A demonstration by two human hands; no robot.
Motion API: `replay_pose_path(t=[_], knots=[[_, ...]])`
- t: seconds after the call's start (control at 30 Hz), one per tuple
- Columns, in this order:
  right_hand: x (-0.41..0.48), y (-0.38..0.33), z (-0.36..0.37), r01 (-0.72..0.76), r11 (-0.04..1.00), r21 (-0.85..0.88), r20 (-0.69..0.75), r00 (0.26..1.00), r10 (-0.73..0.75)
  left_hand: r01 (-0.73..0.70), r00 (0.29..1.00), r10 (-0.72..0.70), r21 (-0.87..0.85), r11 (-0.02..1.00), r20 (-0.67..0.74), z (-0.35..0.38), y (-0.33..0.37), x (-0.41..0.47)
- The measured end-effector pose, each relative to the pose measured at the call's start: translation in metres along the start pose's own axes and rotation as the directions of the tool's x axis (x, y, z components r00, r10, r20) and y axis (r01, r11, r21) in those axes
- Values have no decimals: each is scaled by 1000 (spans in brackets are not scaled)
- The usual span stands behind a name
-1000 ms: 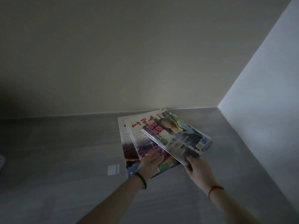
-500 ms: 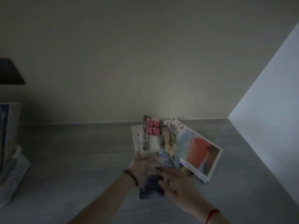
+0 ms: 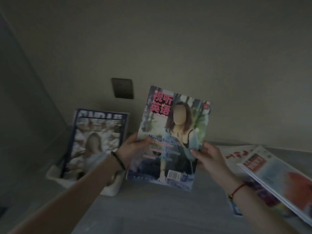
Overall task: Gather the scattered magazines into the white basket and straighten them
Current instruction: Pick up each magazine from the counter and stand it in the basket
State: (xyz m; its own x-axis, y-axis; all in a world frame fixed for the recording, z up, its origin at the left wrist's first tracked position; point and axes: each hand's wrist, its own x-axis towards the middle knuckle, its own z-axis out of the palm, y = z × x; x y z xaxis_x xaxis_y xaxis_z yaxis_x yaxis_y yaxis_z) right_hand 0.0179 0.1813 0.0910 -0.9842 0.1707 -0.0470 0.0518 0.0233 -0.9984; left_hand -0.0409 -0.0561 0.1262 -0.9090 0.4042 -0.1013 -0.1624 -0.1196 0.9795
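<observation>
I hold a magazine with pink title characters and a woman on its cover (image 3: pixel 172 137) upright above the grey surface. My left hand (image 3: pixel 133 149) grips its left edge and my right hand (image 3: pixel 208 156) pinches its right edge. To the left stands the white basket (image 3: pixel 111 188), with a blue-framed magazine (image 3: pixel 96 141) upright inside it. The held magazine hangs just right of the basket. More magazines lie loose at the right: one with a red and blue cover (image 3: pixel 276 179) on top of one with red characters (image 3: pixel 236 154).
A dark wall plate (image 3: pixel 122 88) sits on the beige wall behind the basket. A wall panel rises at the far left. The grey surface (image 3: pixel 160 210) stretches bare in front of me.
I lifted the pink-titled magazine off the pile and carried it left. My view swung left, so the basket is now close and the remaining pile sits at the right edge.
</observation>
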Motion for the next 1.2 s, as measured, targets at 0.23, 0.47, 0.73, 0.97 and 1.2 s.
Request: replay_pose_path(t=[0.23, 0.47, 0.73, 0.97, 1.2], knots=[[34, -42, 162, 284, 913, -292, 22, 957, -290, -80, 898, 283, 508, 858, -337, -152, 42, -15], [54, -24, 261, 178, 892, -416, 30, 983, -183, 136, 843, 225, 598, 790, -489, -246, 21, -12], [45, 23, 283, 58, 830, -555, 79, 997, -16, 317, 806, 94, 561, 765, -584, -275, -22, -18], [39, 34, 289, -3, 753, -658, 96, 991, 89, 316, 773, 191, 629, 711, -604, -276, -30, -19], [40, 32, 252, -38, 710, -703, 49, 994, 101, 96, 771, 407, 720, 687, -490, -238, -15, -13]])
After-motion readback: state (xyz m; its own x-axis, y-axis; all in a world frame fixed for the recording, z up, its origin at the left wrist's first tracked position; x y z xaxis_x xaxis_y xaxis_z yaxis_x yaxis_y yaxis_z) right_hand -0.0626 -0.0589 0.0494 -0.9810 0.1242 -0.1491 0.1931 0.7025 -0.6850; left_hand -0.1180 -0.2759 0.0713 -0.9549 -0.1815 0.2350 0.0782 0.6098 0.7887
